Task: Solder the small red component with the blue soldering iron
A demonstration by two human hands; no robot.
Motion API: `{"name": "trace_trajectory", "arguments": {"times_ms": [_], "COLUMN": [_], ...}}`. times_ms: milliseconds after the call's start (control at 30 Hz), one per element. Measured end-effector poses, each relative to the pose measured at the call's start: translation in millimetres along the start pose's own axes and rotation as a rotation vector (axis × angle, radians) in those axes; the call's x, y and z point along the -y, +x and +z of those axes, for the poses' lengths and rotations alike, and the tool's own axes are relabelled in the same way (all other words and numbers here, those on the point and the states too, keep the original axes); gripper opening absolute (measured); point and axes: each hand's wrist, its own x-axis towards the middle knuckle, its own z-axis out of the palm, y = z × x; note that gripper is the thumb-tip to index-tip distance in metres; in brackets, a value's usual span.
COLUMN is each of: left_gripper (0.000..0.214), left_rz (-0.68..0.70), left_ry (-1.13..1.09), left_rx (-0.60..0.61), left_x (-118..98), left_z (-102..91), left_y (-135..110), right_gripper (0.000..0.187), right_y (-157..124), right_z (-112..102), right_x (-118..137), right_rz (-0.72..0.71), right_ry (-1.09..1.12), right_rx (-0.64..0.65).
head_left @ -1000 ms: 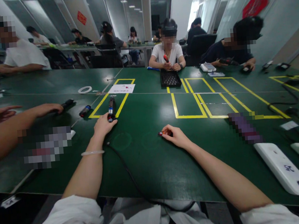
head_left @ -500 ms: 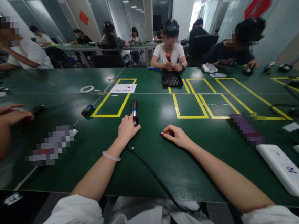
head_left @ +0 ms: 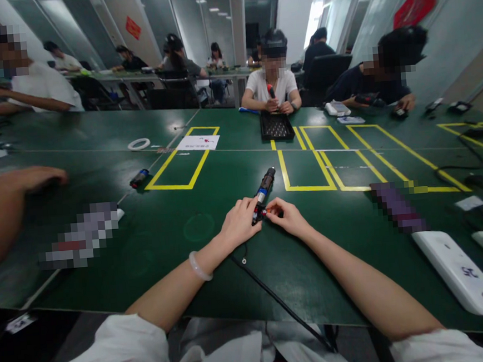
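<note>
My left hand [head_left: 240,224] is closed around the rear part of a dark electric screwdriver [head_left: 264,187] with a blue band. Its nose points away from me and slightly right. From under that hand a black cable [head_left: 270,287] runs down over the table edge toward my lap. My right hand [head_left: 288,217] pinches a small red and orange piece [head_left: 264,212], mostly covered by the fingers. This piece is right beside the screwdriver's rear end; whether they touch I cannot tell.
Yellow tape outlines [head_left: 309,188] mark the green table [head_left: 216,283]. A dark and blue cylindrical object [head_left: 140,179] lies left, near a white ring [head_left: 139,144]. A white power bank [head_left: 462,275] lies right. Across sits a person with a black tray [head_left: 277,127]; another person's arm [head_left: 1,205] reaches in at left.
My left hand has moved right with the screwdriver, whose nose now tilts right. The tool's rear end is now beside the small piece in my right hand, which has hardly moved.
</note>
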Motion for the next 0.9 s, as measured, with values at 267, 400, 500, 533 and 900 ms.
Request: {"name": "trace_trajectory", "arguments": {"times_ms": [267, 400, 500, 533, 900], "left_gripper": [0.062, 0.062, 0.062, 0.062, 0.062], "left_rz": [0.005, 0.017, 0.011, 0.008, -0.004], "left_ry": [0.032, 0.034, 0.024, 0.021, 0.080], "left_rx": [0.001, -0.008, -0.017, -0.020, -0.021], "left_x": [-2.6, -2.8, -2.6, -2.5, -3.1], "left_z": [0.2, 1.1, 1.9, 2.3, 4.4], "left_y": [-0.5, -0.9, -1.9, -2.3, -0.4], "right_gripper": [0.012, 0.014, 0.007, 0.005, 0.007], "right_y": [-0.1, 0.7, 0.4, 0.1, -0.3], "right_z": [2.3, 3.7, 2.1, 1.2, -1.1], "right_x": [-3.1, -3.6, -1.7, -0.9, 1.5], "right_rz": [-0.081, -0.129, -0.172, -0.183, -0.198], "right_ry": [-0.139, -0.153, -0.195, -0.201, -0.195], "right_rx": [-0.012, 0.002, 0.020, 0.025, 0.024]}}
